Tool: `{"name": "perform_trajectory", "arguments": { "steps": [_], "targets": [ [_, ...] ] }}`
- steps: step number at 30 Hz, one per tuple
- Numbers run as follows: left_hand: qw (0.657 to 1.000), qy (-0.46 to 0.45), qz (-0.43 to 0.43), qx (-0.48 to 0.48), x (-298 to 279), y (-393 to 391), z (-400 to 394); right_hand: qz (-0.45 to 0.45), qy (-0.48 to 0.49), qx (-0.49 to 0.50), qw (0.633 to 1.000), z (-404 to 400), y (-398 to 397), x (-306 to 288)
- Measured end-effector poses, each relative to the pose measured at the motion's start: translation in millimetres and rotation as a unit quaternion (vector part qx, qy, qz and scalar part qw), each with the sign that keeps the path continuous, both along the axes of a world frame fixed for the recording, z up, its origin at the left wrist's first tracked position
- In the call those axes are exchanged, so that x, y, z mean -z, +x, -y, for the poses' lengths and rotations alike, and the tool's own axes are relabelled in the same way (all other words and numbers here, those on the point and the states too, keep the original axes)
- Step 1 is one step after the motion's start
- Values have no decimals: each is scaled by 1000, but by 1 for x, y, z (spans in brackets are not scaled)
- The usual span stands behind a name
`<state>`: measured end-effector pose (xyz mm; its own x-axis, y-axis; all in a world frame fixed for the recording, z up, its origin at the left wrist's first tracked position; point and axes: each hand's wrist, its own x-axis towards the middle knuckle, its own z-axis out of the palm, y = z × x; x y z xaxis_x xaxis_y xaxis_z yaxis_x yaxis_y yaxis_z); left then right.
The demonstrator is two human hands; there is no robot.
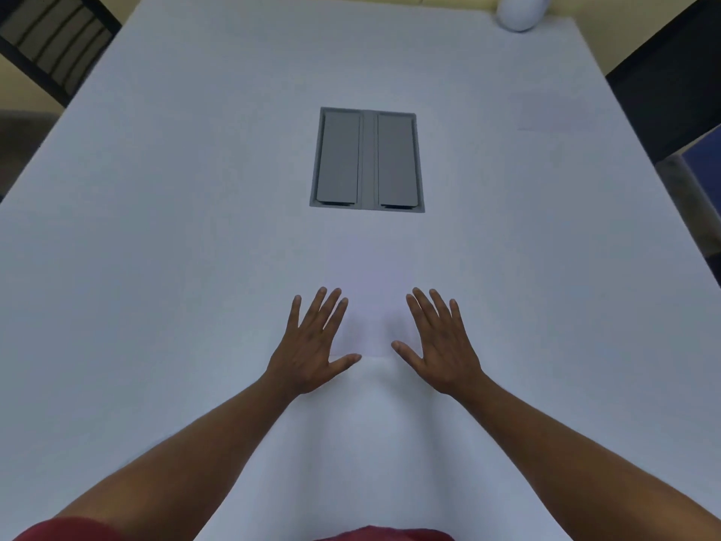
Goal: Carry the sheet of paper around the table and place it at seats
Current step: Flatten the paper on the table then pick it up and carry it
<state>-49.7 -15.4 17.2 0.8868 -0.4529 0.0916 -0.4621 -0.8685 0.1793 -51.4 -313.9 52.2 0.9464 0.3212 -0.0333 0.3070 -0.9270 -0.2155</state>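
Two chairs (54,44) flanking table (156,228), grey hatch (366,160) beyond sheet (370,294)

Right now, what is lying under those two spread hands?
A white sheet of paper lies flat on the table. The left hand and right hand rest open along its side edges. Its middle shows between them; the strips beneath the fingers are covered.
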Motion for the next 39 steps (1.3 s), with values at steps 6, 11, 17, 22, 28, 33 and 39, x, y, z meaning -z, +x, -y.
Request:
{"name": "perform_trajectory", "arguments": {
  "steps": [6,11,17,22,28,33,39],
  "targets": [
    [998,4,-45,38,26,45,-13,-44,15,-18,999,-6,55,27],
    [993,5,-83,82,49,83,-21,-61,26,-7,998,-6,116,50],
    [986,8,-116,118,75,101,-31,-94,32,18,995,2,180,80],
    [984,-12,-130,118,86,102,-32,-106,56,36,992,5,198,99],
    [984,-31,-136,111,86,102,-31,-87,81,53,991,2,191,111],
    [985,-39,-131,107,87,102,-31,-81,100,68,989,-2,190,114],
    [985,-49,-127,103,85,102,-30,-91,153,95,979,-7,190,104]
  ]
}}
